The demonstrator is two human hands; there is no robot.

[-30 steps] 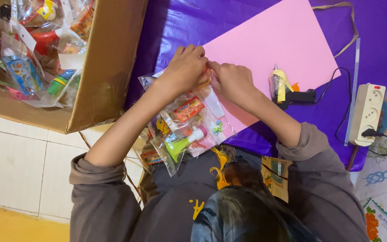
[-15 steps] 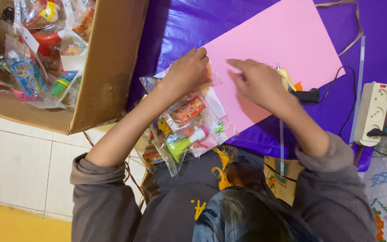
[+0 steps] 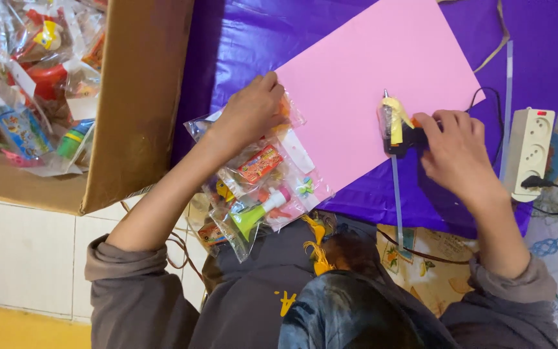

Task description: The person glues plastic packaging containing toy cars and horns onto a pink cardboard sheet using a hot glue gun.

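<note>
While pressed flat on a stack of clear toy packets (image 3: 263,178) at the near edge of the worktop (image 3: 247,39), left hand (image 3: 253,110) lies palm down, fingers loosely spread, gripping nothing outright. Right hand (image 3: 453,155) wrapped around the dark grip of a glue gun (image 3: 395,126), fingers closed on it, nozzle aimed toward the far edge. Glue gun resting on the right part of a pink paper sheet (image 3: 363,84), a clear glue stick (image 3: 396,194) trailing out of its back toward the near edge. Pink paper sheet lying at a slant on the purple covering of the worktop, one corner tucked under the toy packets. Packets holding small coloured toys, among them a green and white horn shape, and overhanging the near edge. Beside the right hand, toward the right edge: a white power strip (image 3: 532,152) with a black cord plugged in. At the left edge, a cardboard box (image 3: 140,103) filled with more bagged toys. Grey sleeves pushed up on both arms.
</note>
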